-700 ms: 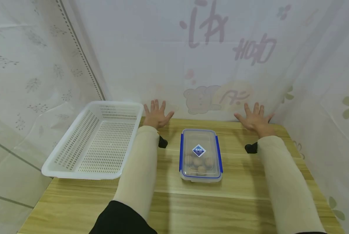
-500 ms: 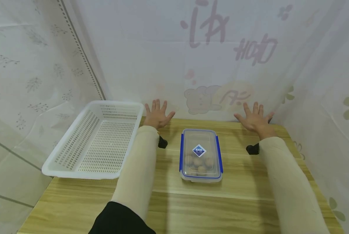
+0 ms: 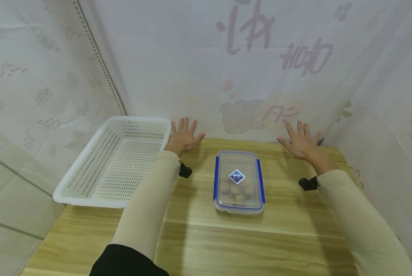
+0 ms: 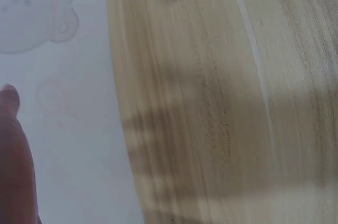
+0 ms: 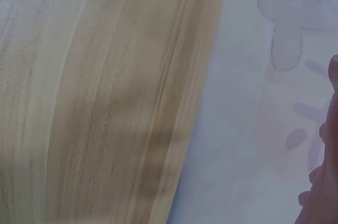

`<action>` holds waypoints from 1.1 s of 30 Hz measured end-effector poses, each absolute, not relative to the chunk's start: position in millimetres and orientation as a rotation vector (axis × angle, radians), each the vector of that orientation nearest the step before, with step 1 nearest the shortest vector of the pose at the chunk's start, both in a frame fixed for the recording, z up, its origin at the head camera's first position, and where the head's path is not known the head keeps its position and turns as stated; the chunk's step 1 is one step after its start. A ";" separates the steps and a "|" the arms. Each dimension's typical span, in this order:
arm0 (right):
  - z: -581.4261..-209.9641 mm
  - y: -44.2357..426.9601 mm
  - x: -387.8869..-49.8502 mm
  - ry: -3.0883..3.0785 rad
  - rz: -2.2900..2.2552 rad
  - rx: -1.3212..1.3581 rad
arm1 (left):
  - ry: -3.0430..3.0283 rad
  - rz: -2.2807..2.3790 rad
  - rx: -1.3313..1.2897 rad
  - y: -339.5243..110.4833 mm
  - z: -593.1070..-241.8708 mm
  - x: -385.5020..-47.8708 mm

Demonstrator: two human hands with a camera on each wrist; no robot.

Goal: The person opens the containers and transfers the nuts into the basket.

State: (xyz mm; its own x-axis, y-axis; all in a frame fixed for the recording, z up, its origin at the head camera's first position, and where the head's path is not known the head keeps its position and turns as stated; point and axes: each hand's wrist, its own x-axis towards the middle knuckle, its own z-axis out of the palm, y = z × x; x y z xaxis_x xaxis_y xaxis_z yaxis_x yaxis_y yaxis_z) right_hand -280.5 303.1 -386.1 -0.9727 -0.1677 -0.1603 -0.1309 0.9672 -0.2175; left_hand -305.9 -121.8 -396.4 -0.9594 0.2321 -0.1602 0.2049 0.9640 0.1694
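Observation:
A clear lidded container with blue side clips and a diamond-shaped label sits mid-table. Several round brownish things, blurred by the lid, show inside its near half. My left hand, fingers spread and straight, is at the table's far edge, between the white basket and the container. On the other side, my right hand is also spread, beyond the container to the right. Neither hand holds anything. In the left wrist view only part of a finger shows; the right wrist view catches the edge of the hand.
The wood-grain table ends at a pale printed curtain behind and on both sides. Beside my left forearm the perforated basket stands at the table's left edge. Dark wrist-mounted pieces jut inward from both wrists.
The right forearm has swung outward to the right, and the left forearm has shifted left over the basket's edge. Both hands stay spread. The whole view has drifted slightly.

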 end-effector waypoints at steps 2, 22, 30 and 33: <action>-385.4 302.8 -277.7 2.933 -0.328 -0.240 | 2.932 0.207 0.347 -120.2 -395.0 -305.6; -389.9 283.7 -230.1 2.926 -0.425 -0.453 | 2.992 0.135 0.582 -97.5 -389.5 -255.0; -409.0 272.3 -206.9 2.957 -0.575 -0.538 | 2.985 0.276 0.615 -93.5 -401.7 -226.8; -417.3 267.8 -199.9 2.940 -0.636 -0.545 | 2.960 0.380 0.609 -91.8 -410.2 -218.5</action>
State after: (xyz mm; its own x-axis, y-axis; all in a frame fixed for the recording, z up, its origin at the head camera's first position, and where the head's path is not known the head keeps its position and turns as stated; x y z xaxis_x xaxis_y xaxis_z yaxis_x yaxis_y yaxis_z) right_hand -199.9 267.8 -417.3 -0.9330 -0.3599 -0.0069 -0.3248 0.8501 -0.4144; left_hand -218.5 -91.8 -410.2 -0.9156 0.3999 -0.0431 0.3760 0.8890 0.2612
